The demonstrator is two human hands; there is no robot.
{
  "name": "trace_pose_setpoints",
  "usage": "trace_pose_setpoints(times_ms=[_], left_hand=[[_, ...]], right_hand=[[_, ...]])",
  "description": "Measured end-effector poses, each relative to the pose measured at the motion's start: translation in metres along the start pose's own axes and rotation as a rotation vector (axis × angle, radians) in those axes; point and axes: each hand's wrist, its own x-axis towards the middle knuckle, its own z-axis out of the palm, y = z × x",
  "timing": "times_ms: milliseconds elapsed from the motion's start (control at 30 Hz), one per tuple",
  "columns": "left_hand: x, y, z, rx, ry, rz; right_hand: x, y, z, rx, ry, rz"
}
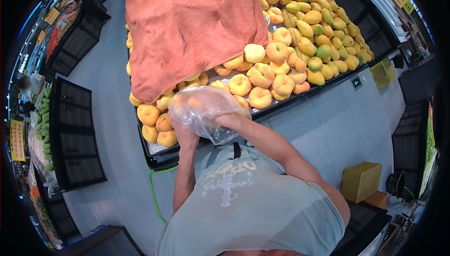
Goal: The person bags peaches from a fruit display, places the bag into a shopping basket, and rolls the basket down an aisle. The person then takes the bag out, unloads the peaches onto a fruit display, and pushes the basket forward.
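A clear plastic bag (219, 134) is bunched around both of my hands at the near edge of the fruit stand. My left hand (184, 124) grips the bag on its left side, its fingers partly covered by the film. From the right, my right hand (226, 116) holds the bag too, with its fingertips blurred behind the plastic. Orange-yellow fruit shows through the film; whether it lies inside or beneath the bag I cannot tell. Flat yellow peaches (260, 75) surround the hands, and a salmon-coloured cloth (192, 26) covers much of the pile.
Yellow-green mangoes (323, 24) are heaped at the right of the black-edged stand (300, 100). A green cable (152, 195) runs down to the tiled floor. Woven baskets (361, 181) stand at right. Another display with green vegetables (44, 124) is at left, with a person behind it.
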Motion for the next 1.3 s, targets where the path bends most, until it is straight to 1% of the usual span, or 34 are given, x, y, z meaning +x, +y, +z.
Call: trace_pose_setpoints(times_ms=[67, 200, 267, 333, 367, 400, 467, 533, 600, 667, 700, 733, 767, 833, 967, 1033, 1067, 1133, 1267, 1300], left_hand=[[0.000, -0.001, -0.001, 0.176, -0.052, 0.110], [-0.004, 0.006, 0.007, 0.117, -0.024, 0.068], [-0.016, -0.004, 0.016, 0.209, -0.047, -0.011], [-0.018, -0.003, 0.019, 0.249, -0.049, -0.011], [-0.019, -0.003, 0.020, 0.290, -0.051, -0.009], [-0.019, -0.002, 0.020, 0.289, -0.050, -0.010], [-0.020, -0.002, 0.020, 0.323, -0.040, 0.016], [-0.021, -0.004, 0.020, 0.349, -0.075, 0.021], [-0.021, -0.006, 0.019, 0.376, -0.110, 0.027], [-0.020, -0.005, 0.018, 0.363, -0.140, 0.030], [-0.020, -0.005, 0.017, 0.361, -0.140, 0.033], [-0.020, -0.004, 0.016, 0.363, -0.155, 0.022], [-0.020, -0.003, 0.015, 0.365, -0.169, 0.011], [-0.021, -0.002, 0.014, 0.363, -0.185, 0.011], [-0.027, -0.010, 0.017, 0.360, -0.223, 0.026], [-0.027, -0.009, 0.018, 0.361, -0.213, 0.030], [-0.026, -0.009, 0.018, 0.362, -0.201, 0.035], [-0.025, -0.010, 0.018, 0.358, -0.195, 0.040], [-0.024, -0.012, 0.019, 0.335, -0.191, 0.056], [-0.025, -0.012, 0.018, 0.340, -0.190, 0.047]], right_hand=[[-0.010, -0.004, -0.008, -0.016, 0.000, 0.038], [-0.021, -0.001, -0.020, 0.012, 0.021, 0.118], [-0.029, -0.001, -0.035, 0.065, 0.099, 0.110], [-0.043, -0.002, -0.052, 0.111, 0.207, 0.069], [-0.051, 0.000, -0.061, 0.158, 0.314, 0.028], [-0.059, 0.003, -0.068, 0.157, 0.314, 0.027], [-0.075, 0.012, -0.080, 0.329, 0.493, 0.003], [-0.086, 0.039, -0.076, 0.655, 0.563, 0.141], [-0.091, 0.063, -0.079, 0.883, 0.701, 0.221], [-0.093, 0.093, -0.084, 0.955, 0.861, 0.295], [-0.093, 0.106, -0.087, 0.959, 0.931, 0.369], [-0.093, 0.118, -0.091, 0.961, 1.001, 0.443], [-0.094, 0.131, -0.092, 0.959, 1.004, 0.443], [-0.097, 0.155, -0.091, 0.866, 1.057, 0.563], [-0.099, 0.191, -0.078, 0.828, 1.057, 0.628], [-0.098, 0.198, -0.078, 0.374, 0.982, 0.709], [-0.098, 0.202, -0.078, 0.374, 0.981, 0.709], [-0.098, 0.206, -0.080, 0.130, 0.938, 0.708], [-0.112, 0.222, -0.075, 0.081, 0.900, 0.708], [-0.117, 0.221, -0.075, 0.110, 0.876, 0.674]])
